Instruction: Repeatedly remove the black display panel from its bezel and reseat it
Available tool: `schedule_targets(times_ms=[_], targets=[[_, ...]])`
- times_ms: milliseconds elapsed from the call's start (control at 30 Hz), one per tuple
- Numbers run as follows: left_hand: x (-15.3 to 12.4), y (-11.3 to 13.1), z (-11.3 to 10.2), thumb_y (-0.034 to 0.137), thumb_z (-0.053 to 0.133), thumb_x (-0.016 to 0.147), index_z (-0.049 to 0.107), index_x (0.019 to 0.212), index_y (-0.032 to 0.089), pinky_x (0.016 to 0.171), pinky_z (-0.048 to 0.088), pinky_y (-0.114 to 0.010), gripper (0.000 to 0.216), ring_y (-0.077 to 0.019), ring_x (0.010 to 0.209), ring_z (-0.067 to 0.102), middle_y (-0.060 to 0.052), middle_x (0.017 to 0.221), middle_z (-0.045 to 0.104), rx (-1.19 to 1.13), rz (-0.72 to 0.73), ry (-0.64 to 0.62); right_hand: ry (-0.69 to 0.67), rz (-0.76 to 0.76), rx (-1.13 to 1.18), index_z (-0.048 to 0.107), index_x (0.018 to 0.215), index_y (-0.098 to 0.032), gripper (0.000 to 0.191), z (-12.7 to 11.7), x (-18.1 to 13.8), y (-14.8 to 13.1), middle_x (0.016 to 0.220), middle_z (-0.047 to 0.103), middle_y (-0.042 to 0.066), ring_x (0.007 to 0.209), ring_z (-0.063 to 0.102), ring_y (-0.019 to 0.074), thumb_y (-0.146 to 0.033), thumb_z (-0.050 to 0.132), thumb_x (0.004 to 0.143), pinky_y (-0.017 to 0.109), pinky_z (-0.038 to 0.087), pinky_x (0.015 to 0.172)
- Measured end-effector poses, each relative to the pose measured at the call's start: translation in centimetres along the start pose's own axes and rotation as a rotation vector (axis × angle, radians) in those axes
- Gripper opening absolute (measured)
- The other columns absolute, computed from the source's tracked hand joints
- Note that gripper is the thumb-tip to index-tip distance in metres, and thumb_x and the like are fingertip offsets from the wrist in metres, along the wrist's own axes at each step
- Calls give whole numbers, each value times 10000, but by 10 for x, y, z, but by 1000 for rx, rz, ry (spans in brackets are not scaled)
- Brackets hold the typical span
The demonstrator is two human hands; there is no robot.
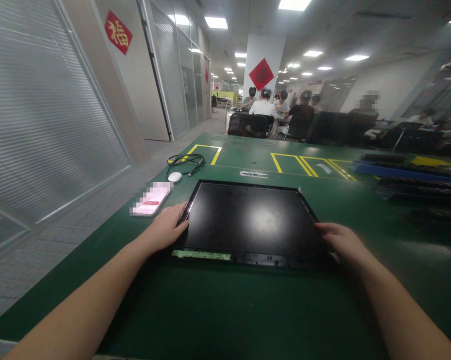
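A black flat screen panel (248,220) lies face up on the green table (225,310), with a narrow green circuit strip (201,255) along its near edge. My left hand (167,230) rests at the panel's left edge, fingers curled onto the side of it. My right hand (341,241) grips the right edge near the front corner, fingers wrapped toward the rim.
A phone (152,199), a white mouse (174,176) and a coiled black cable (185,161) lie at the left. Yellow marked boxes (308,165) cross the table. Dark trays (409,172) stack at the right. People sit at desks behind. The table's left edge drops to the floor.
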State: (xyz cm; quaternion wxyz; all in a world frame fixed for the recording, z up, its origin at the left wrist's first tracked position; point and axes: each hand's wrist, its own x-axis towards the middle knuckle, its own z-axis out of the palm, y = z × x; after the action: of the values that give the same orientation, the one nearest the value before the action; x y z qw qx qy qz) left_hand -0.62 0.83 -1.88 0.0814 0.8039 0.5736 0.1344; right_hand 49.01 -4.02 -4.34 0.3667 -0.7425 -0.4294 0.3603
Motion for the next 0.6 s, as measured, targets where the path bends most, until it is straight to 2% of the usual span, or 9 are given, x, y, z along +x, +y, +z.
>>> schedule_targets(times_ms=[67, 200, 300, 433, 600], targets=[[0, -2, 0, 390, 425, 881, 470, 1413, 26, 1115, 358, -516, 646, -386, 1338, 488, -256, 1456, 522, 11, -24, -6, 11, -28, -38, 706, 1153, -139, 535, 0, -1, 0, 840, 748, 70, 697, 678, 179, -67, 527, 654, 268, 518, 631], [3, -5, 1, 401, 408, 879, 608, 1281, 43, 1117, 359, -533, 575, -406, 1327, 499, -267, 1421, 552, 44, -35, -18, 46, -79, -132, 729, 1125, -163, 487, -1, 0, 1, 826, 748, 62, 735, 684, 190, -107, 562, 671, 270, 513, 658], [4, -7, 1, 368, 418, 863, 656, 1230, 76, 1106, 378, -538, 526, -405, 1305, 522, -244, 1403, 578, 33, -32, -7, 64, -111, -212, 748, 1087, -177, 459, -3, 3, 1, 828, 746, 55, 775, 687, 197, -117, 574, 666, 275, 511, 694], [5, -11, 3, 309, 465, 818, 670, 1224, 147, 1101, 394, -529, 482, -379, 1288, 545, -178, 1374, 625, -36, -8, 25, 94, -132, -269, 760, 1047, -200, 436, -4, 5, 1, 845, 746, 47, 805, 688, 199, -123, 582, 656, 272, 508, 711], [6, -16, 6, 315, 454, 819, 620, 1294, 91, 1132, 371, -481, 550, -342, 1318, 526, -192, 1398, 603, -111, 18, 30, 79, -125, -256, 749, 1086, -193, 453, -2, 2, 2, 887, 747, 60, 794, 690, 202, -147, 584, 667, 274, 513, 698]])
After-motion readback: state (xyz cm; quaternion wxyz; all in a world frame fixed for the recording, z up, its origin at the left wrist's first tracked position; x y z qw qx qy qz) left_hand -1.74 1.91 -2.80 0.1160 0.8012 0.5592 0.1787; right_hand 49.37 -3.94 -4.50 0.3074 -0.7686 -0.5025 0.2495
